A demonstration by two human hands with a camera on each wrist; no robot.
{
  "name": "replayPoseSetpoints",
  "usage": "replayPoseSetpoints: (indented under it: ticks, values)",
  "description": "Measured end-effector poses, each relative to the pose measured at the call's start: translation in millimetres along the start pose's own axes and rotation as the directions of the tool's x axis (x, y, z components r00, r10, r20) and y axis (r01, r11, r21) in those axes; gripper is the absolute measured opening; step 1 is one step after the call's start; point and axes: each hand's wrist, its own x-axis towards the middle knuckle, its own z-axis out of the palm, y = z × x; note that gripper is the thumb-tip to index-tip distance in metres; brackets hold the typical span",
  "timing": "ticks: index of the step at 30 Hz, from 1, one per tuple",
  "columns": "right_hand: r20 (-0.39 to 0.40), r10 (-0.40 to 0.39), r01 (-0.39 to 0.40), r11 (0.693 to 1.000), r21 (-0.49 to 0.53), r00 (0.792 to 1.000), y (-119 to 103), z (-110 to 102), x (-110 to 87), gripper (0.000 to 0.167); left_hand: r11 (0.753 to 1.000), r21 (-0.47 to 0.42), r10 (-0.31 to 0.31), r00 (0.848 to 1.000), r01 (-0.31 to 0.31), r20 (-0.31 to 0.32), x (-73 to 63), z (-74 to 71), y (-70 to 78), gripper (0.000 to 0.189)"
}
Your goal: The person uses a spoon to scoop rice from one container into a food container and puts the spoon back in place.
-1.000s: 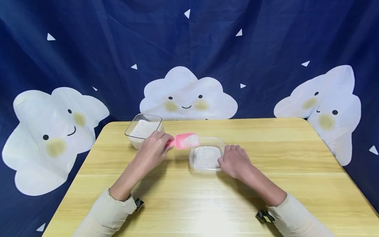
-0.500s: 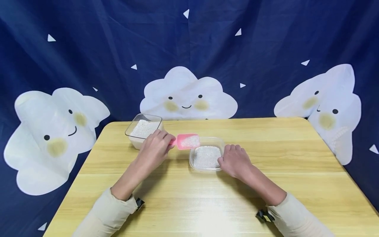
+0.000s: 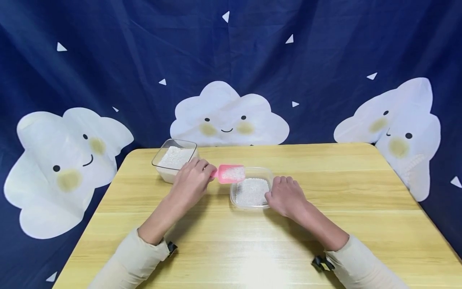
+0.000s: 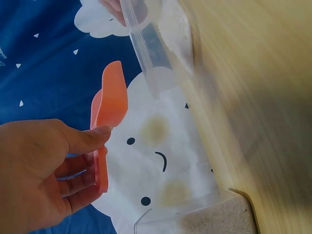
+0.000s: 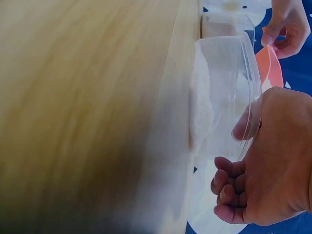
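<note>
My left hand [image 3: 193,180] grips the handle of a pink scoop [image 3: 226,174], with the thumb pressed along it in the left wrist view. White rice-like grains lie in the scoop's bowl, whose tip overlaps the left rim of a clear plastic container [image 3: 236,204] from above. White grains [image 3: 252,192] cover that container's bottom. At its right side my right hand [image 3: 287,196] pinches the wall. In the right wrist view, the thumb [image 5: 246,124] shows through the clear plastic, and the other fingers [image 5: 229,195] are curled outside.
Behind my left hand stands a deeper clear container [image 3: 167,172] with a dark rim, also holding white grains. Both containers rest on a wooden table [image 3: 325,176]. A dark blue curtain [image 3: 317,60] with cloud faces hangs behind its far edge.
My left hand has drifted a little to the right with the loaded scoop, bringing its tip further over the near container's rim. The right hand and both containers have stayed in place.
</note>
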Motion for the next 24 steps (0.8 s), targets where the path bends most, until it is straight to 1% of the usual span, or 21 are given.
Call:
replayPoseSetpoints:
  ticks: [5,10,13,16,20,24]
  values:
    - [0.005,-0.002,0.002,1.0,0.001,1.0,-0.9,-0.6,-0.5,0.037,0.999,0.04,0.031,0.999,-0.03,-0.015,0.3,0.8,4.3,0.008]
    - [0.005,-0.002,0.002,1.0,0.0,1.0,-1.5,-0.8,-1.2,0.037,0.995,0.069,0.074,0.996,-0.07,-0.059,0.9,2.0,7.8,0.004]
    - [0.005,-0.004,0.004,1.0,-0.003,1.0,-1.7,-0.9,-1.2,0.038,0.991,0.088,0.109,0.991,-0.102,-0.08,2.0,1.6,10.1,0.013]
    - [0.006,-0.005,0.005,1.0,-0.003,1.0,-1.7,-1.1,-0.9,0.039,0.984,0.122,0.135,0.989,-0.127,-0.061,2.8,0.1,13.1,0.022]
    - [0.01,-0.005,0.005,1.0,-0.003,1.0,-1.8,-1.1,-1.0,0.04,0.975,0.164,0.156,0.987,-0.148,-0.036,2.9,0.6,17.2,0.021]
    - [0.012,-0.002,0.002,1.0,-0.007,1.0,-2.1,-2.2,-1.6,0.041,0.969,0.188,0.175,0.983,-0.161,-0.061,3.7,1.9,20.4,0.02]
